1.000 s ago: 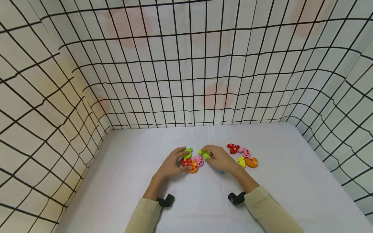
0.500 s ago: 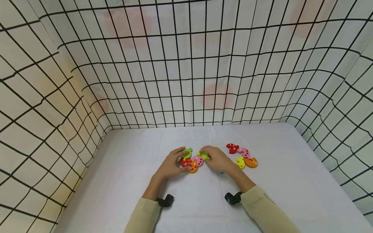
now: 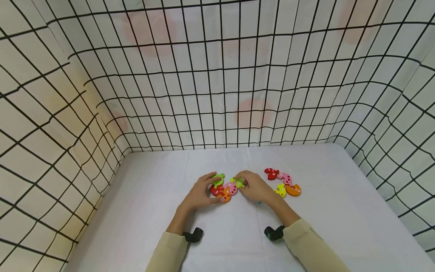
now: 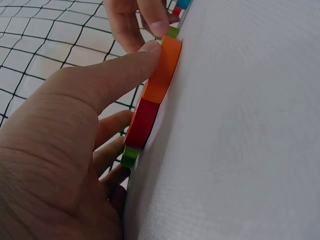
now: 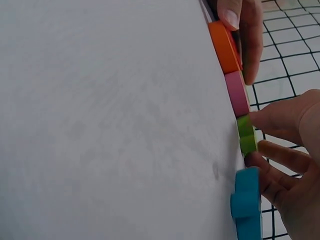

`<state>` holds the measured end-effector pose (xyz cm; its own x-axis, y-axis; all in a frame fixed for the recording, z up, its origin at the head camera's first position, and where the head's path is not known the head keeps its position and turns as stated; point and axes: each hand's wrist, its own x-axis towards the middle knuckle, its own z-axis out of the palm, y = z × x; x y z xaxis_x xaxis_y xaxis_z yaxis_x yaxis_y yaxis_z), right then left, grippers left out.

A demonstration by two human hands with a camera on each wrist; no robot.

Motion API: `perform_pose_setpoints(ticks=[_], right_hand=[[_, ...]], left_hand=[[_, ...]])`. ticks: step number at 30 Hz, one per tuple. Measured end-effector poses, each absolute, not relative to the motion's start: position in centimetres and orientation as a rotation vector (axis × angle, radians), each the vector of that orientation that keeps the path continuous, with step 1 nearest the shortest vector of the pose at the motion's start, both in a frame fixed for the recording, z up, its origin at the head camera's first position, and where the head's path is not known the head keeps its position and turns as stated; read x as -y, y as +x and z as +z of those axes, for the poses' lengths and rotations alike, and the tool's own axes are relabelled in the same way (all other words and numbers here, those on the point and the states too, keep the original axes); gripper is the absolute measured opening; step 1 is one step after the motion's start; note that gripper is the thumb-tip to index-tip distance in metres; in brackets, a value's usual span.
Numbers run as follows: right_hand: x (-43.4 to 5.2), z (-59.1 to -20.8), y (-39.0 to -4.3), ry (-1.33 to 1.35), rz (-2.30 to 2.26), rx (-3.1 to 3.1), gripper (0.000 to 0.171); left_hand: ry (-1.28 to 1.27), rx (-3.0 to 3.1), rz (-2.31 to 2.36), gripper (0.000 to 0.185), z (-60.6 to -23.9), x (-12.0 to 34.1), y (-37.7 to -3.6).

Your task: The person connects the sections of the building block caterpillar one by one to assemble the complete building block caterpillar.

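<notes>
On the white tabletop my left hand (image 3: 201, 192) spans a joined cluster of numbered puzzle pieces. Its thumb presses the orange piece (image 3: 225, 196); its fingers curl round the green piece (image 3: 219, 180). Between them lies the red piece (image 3: 216, 190), and the pink piece (image 3: 232, 187) is at the right of the cluster. My right hand (image 3: 255, 186) pinches a light green piece (image 3: 239, 183) right at the pink piece's edge; the right wrist view shows this green piece (image 5: 246, 135) in line with the pink one. A blue piece (image 5: 246, 205) lies beside the right hand, mostly hidden in the head view.
Right of my right hand lie more loose pieces: a red one (image 3: 271, 173), a pink one (image 3: 285, 178), a yellow one (image 3: 281, 190) and an orange one (image 3: 293, 190). White walls with black netting (image 3: 231, 81) enclose the table (image 3: 163, 166) at the back and sides.
My right hand has shifted slightly left and brought the light green piece up to the pink one. The left hand stays round the cluster, its thumb a little further over the orange piece.
</notes>
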<state>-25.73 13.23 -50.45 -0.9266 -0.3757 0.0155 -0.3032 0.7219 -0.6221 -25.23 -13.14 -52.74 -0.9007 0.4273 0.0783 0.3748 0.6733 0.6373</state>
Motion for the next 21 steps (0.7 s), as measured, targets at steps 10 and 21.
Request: perform_pose_setpoints(ticks=[10, 21], right_hand=[[-16.6, -49.8, -24.3, -0.506, -0.978, -2.896, 0.045], [-19.4, -50.0, -22.7, -0.416, -0.934, -2.923, 0.055]], left_hand=[[0.625, -2.807, 1.072, 0.077, -52.8, 13.0, -25.2], [0.529, -2.865, 1.084, 0.089, -53.0, 12.7, -25.3]])
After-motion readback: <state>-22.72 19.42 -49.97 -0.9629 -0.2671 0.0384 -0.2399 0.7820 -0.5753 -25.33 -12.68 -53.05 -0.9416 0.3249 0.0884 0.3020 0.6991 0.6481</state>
